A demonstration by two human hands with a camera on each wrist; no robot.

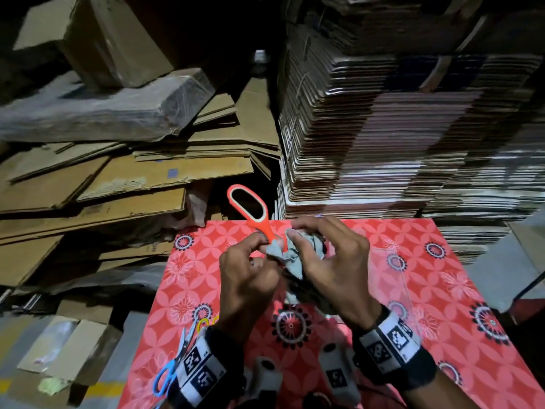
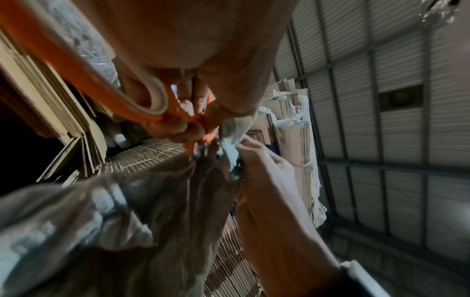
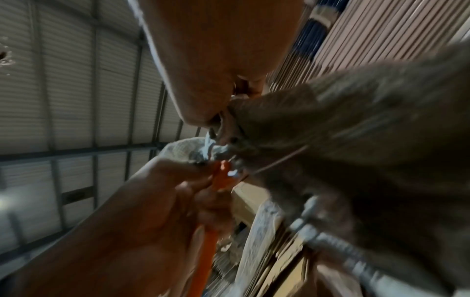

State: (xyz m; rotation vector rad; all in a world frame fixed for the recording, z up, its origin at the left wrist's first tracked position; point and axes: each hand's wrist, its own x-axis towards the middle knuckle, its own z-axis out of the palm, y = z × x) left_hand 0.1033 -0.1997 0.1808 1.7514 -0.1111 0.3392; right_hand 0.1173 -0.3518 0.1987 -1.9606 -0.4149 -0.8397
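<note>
Orange scissors [image 1: 250,206] with a cream-lined handle loop stick up and away from me over the red patterned table [image 1: 427,278]. My left hand [image 1: 250,261] grips them near the pivot, fingers curled round the orange shank [image 2: 178,120]. A crumpled grey cloth [image 1: 290,258] is bunched round the blades, which are hidden inside it. My right hand [image 1: 327,258] holds the cloth, thumb and fingers curled over it [image 3: 229,124]. The cloth [image 2: 114,221] hangs down below both hands; in the right wrist view the cloth [image 3: 368,140] fills the right side.
Blue-handled scissors [image 1: 174,361] lie on the table's left edge by my left wrist, with yellow loops [image 1: 206,321] beside them. A tall stack of flat cardboard [image 1: 398,128] rises right behind the table. Loose cardboard sheets and boxes [image 1: 103,178] pile up at left.
</note>
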